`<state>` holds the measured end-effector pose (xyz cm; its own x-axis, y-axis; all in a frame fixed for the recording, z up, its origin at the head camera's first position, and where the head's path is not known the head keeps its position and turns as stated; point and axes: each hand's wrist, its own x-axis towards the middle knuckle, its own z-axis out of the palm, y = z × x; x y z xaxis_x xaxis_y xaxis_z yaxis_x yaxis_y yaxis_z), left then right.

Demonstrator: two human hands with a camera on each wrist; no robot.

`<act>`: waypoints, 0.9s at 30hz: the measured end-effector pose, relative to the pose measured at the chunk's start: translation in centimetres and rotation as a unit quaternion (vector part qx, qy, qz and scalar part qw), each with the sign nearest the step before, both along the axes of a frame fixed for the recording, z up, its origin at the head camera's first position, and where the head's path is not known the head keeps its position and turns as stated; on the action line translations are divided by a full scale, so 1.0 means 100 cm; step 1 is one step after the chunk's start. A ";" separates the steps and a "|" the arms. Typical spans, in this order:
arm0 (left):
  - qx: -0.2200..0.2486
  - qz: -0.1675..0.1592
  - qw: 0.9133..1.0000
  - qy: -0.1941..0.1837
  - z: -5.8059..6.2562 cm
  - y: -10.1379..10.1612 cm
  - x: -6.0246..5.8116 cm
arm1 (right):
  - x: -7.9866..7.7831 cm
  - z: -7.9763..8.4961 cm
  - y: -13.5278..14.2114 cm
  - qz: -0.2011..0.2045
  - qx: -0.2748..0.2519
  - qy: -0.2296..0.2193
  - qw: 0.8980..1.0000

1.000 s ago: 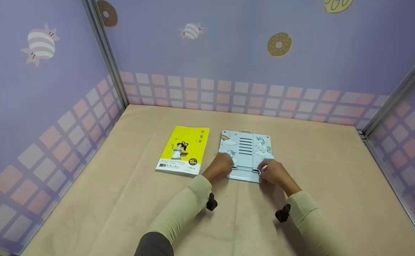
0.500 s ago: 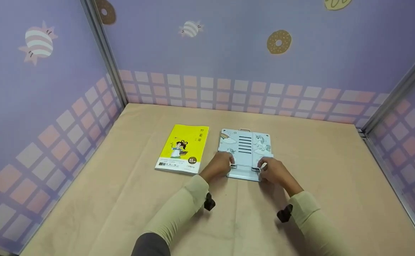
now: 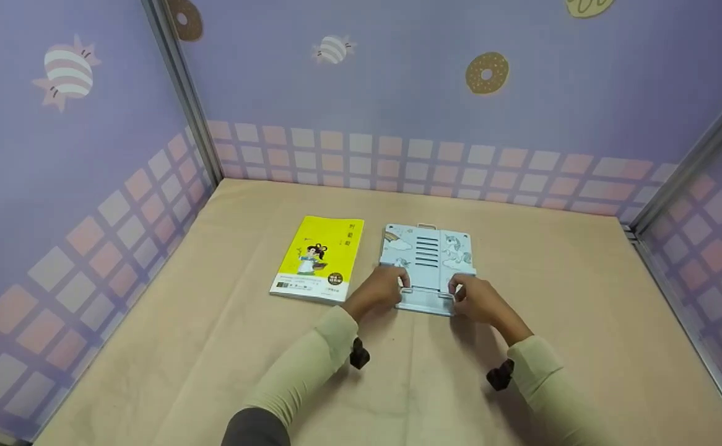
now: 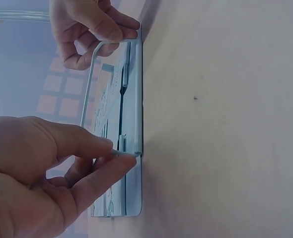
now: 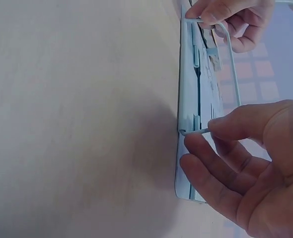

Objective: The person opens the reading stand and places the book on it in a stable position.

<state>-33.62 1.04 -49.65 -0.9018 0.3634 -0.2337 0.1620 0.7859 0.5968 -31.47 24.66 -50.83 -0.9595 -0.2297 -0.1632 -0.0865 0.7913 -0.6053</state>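
Note:
A light blue book stand (image 3: pixel 428 251) with unicorn prints and slots lies flat on the table. My left hand (image 3: pixel 386 287) is at its lower left, my right hand (image 3: pixel 474 298) at its lower right. In the left wrist view, a bent wire bracket (image 4: pixel 88 79) stands up from the stand's front edge. The thumb and fingers of my left hand (image 4: pixel 47 168) pinch one end of this wire. At the other end, my right hand (image 5: pixel 265 153) pinches it between thumb and fingertips in the right wrist view. Left of the stand lies a yellow book (image 3: pixel 322 260).
A beige cloth (image 3: pixel 169 347) covers the table. Purple walls (image 3: pixel 398 93) with metal corner posts (image 3: pixel 191 105) enclose its back and sides. A small wire handle (image 3: pixel 426 225) juts from the stand's far edge.
Both hands keep their places on the wire at the stand's lower edge. The wrists have shifted slightly outward, away from each other. Stand and book lie as before.

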 end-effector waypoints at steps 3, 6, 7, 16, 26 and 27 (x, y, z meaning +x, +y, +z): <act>0.000 -0.001 1.000 -0.017 0.001 -0.002 -0.003 | -0.001 0.000 0.001 0.002 -0.004 -0.003 1.000; 0.003 0.000 0.999 -0.045 0.003 -0.003 -0.007 | -0.002 0.001 0.003 0.002 -0.016 -0.019 1.000; 0.005 0.003 0.998 -0.055 0.005 -0.004 -0.009 | -0.003 0.001 0.005 0.003 -0.025 -0.025 0.999; 0.048 0.099 0.992 -0.061 0.020 -0.007 -0.032 | -0.016 0.012 0.026 -0.059 -0.091 -0.035 0.993; 0.065 0.172 0.981 -0.069 0.006 -0.011 -0.050 | -0.033 0.011 0.033 -0.167 -0.086 -0.062 0.980; 0.072 0.172 0.980 -0.073 0.005 -0.011 -0.051 | -0.034 0.009 0.034 -0.169 -0.080 -0.066 0.980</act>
